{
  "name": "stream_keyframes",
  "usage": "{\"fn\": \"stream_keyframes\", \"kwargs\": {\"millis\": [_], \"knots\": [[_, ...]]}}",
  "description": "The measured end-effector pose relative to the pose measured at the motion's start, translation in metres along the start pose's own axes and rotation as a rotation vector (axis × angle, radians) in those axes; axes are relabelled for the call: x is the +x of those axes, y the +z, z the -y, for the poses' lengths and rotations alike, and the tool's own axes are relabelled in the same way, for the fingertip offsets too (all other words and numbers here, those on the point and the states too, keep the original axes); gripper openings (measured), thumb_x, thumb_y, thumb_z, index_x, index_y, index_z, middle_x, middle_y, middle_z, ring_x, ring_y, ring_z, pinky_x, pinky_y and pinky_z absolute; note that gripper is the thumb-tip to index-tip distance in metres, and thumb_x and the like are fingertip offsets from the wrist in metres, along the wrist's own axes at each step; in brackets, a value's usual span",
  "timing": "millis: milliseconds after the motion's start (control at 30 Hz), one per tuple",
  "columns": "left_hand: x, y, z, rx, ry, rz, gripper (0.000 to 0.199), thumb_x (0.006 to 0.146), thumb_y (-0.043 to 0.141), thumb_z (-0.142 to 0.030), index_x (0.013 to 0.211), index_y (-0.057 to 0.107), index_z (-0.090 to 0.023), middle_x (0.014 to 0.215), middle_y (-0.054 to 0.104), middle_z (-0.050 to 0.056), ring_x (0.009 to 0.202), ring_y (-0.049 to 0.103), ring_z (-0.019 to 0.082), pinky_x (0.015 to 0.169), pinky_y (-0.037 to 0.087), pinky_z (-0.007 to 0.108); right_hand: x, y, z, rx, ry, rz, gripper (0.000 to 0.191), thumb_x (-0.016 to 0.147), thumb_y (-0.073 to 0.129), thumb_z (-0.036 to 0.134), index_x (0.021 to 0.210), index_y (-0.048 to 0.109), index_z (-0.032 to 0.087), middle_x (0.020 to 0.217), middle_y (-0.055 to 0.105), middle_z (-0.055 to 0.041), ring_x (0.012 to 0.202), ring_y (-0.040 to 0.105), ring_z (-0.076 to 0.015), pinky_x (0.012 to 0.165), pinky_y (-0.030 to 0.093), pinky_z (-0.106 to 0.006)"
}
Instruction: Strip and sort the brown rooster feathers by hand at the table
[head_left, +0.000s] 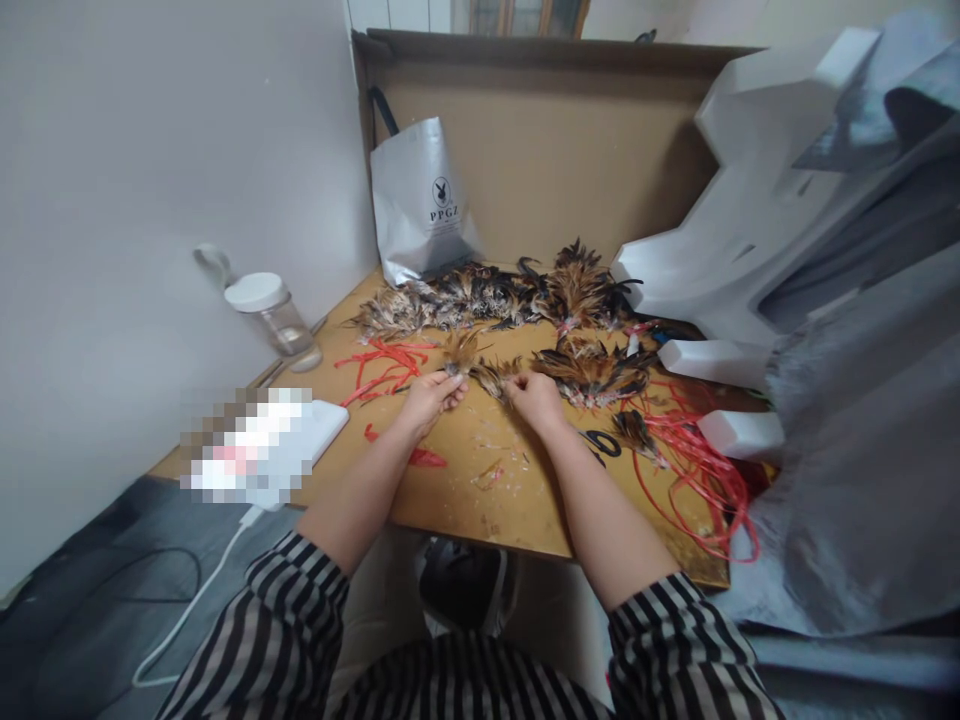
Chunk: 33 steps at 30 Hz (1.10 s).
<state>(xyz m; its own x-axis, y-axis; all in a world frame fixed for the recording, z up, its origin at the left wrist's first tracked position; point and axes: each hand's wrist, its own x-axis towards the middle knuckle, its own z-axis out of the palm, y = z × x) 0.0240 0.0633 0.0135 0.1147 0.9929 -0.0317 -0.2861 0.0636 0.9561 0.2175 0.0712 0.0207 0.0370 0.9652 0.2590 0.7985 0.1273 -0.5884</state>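
Observation:
My left hand (437, 400) is closed, its thumb and fingers pinching the base of a small fan of brown feathers (460, 350). Just to the right, my right hand (536, 398) has its fingertips pressed together on darker feathers (492, 380) low over the table. Whether it grips one feather or several I cannot tell. Beyond the right hand lies a wide tuft of brown and black feathers (592, 368). A long heap of mottled feathers (472, 295) runs across the back, with an upright brown bunch (581, 285) at its right end.
Red plastic strips (386, 365) lie left, with a tangle of red string (697, 460) at right. Black scissor handles (602, 443) show beside my right forearm. A silver bag (420, 200), a lidded jar (274, 315), a cabled phone (326, 425) and a white plastic frame (667, 280) surround the work area.

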Motion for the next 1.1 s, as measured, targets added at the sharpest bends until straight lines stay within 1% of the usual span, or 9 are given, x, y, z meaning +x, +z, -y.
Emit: {"fn": "stream_keyframes", "kwargs": {"millis": [167, 267, 367, 467, 567, 733, 867, 1000, 1100], "knots": [[-0.001, 0.002, -0.001, -0.001, -0.024, 0.034, 0.028, 0.061, 0.071, -0.034, 0.071, 0.063, -0.009, 0.062, 0.059, 0.004, 0.049, 0.049, 0.005, 0.044, 0.035, 0.015, 0.002, 0.005, 0.004, -0.083, 0.056, 0.016, 0.016, 0.068, 0.057, 0.032, 0.062, 0.064, 0.019, 0.060, 0.062, -0.0057, 0.056, 0.052, -0.0147, 0.053, 0.031, -0.024], [0.000, 0.002, -0.001, -0.032, -0.028, 0.050, 0.028, 0.061, 0.071, -0.033, 0.073, 0.063, -0.009, 0.064, 0.060, 0.003, 0.050, 0.050, 0.005, 0.044, 0.035, 0.015, 0.004, 0.008, 0.002, -0.031, 0.051, -0.026, 0.015, 0.066, 0.054, 0.027, 0.058, 0.062, 0.017, 0.056, 0.060, -0.0043, 0.053, 0.049, -0.0129, 0.051, 0.031, -0.024], [0.000, 0.001, 0.000, -0.079, -0.036, 0.066, 0.028, 0.062, 0.071, -0.033, 0.075, 0.063, -0.009, 0.067, 0.061, 0.003, 0.052, 0.051, 0.004, 0.046, 0.036, 0.014, 0.007, 0.008, -0.003, 0.194, 0.062, -0.024, 0.014, 0.063, 0.054, 0.026, 0.054, 0.059, 0.016, 0.050, 0.055, -0.0002, 0.048, 0.046, -0.0104, 0.048, 0.031, -0.022], [0.000, 0.001, 0.000, -0.128, -0.056, 0.076, 0.026, 0.063, 0.071, -0.031, 0.077, 0.064, -0.009, 0.069, 0.063, 0.004, 0.054, 0.052, 0.004, 0.048, 0.038, 0.014, 0.006, 0.003, -0.002, 0.541, 0.207, 0.067, 0.011, 0.059, 0.057, 0.026, 0.055, 0.056, 0.016, 0.043, 0.049, 0.0032, 0.039, 0.038, -0.0076, 0.041, 0.028, -0.021], [-0.001, 0.003, 0.000, -0.159, -0.082, 0.075, 0.024, 0.065, 0.070, -0.027, 0.080, 0.064, -0.009, 0.076, 0.065, 0.006, 0.058, 0.055, 0.005, 0.051, 0.040, 0.014, 0.004, -0.003, 0.006, 0.837, 0.342, 0.151, 0.017, 0.056, 0.063, 0.031, 0.059, 0.056, 0.016, 0.047, 0.053, 0.0024, 0.036, 0.036, -0.0062, 0.036, 0.025, -0.020], [-0.004, 0.006, -0.002, -0.190, -0.141, 0.163, 0.018, 0.072, 0.065, -0.021, 0.086, 0.064, -0.008, 0.090, 0.067, 0.011, 0.065, 0.059, 0.006, 0.056, 0.044, 0.014, -0.002, -0.008, 0.022, 1.089, 0.355, 0.230, 0.025, 0.050, 0.071, 0.032, 0.059, 0.055, 0.016, 0.052, 0.055, 0.0023, 0.038, 0.037, -0.0046, 0.035, 0.024, -0.018], [-0.007, 0.008, -0.003, -0.229, -0.183, 0.230, 0.016, 0.074, 0.062, -0.017, 0.087, 0.064, -0.009, 0.094, 0.067, 0.012, 0.068, 0.061, 0.008, 0.058, 0.045, 0.015, -0.007, -0.002, 0.032, 1.119, 0.332, 0.212, 0.024, 0.051, 0.071, 0.032, 0.060, 0.055, 0.016, 0.043, 0.046, 0.0062, 0.040, 0.036, -0.0053, 0.038, 0.025, -0.018], [-0.009, 0.009, -0.003, -0.259, -0.218, 0.250, 0.014, 0.075, 0.061, -0.015, 0.086, 0.065, -0.008, 0.089, 0.068, 0.011, 0.068, 0.062, 0.008, 0.058, 0.045, 0.015, -0.013, 0.008, 0.041, 1.072, 0.286, 0.138, 0.022, 0.052, 0.070, 0.031, 0.062, 0.057, 0.016, 0.051, 0.053, 0.0040, 0.044, 0.041, -0.0060, 0.042, 0.028, -0.020], [-0.009, 0.010, -0.003, -0.287, -0.229, 0.242, 0.012, 0.074, 0.062, -0.013, 0.084, 0.066, -0.008, 0.081, 0.068, 0.008, 0.067, 0.062, 0.008, 0.057, 0.045, 0.015, -0.016, 0.012, 0.046, 1.082, 0.293, 0.140, 0.020, 0.053, 0.069, 0.029, 0.062, 0.056, 0.016, 0.056, 0.057, 0.0027, 0.048, 0.045, -0.0072, 0.044, 0.030, -0.020]]}}
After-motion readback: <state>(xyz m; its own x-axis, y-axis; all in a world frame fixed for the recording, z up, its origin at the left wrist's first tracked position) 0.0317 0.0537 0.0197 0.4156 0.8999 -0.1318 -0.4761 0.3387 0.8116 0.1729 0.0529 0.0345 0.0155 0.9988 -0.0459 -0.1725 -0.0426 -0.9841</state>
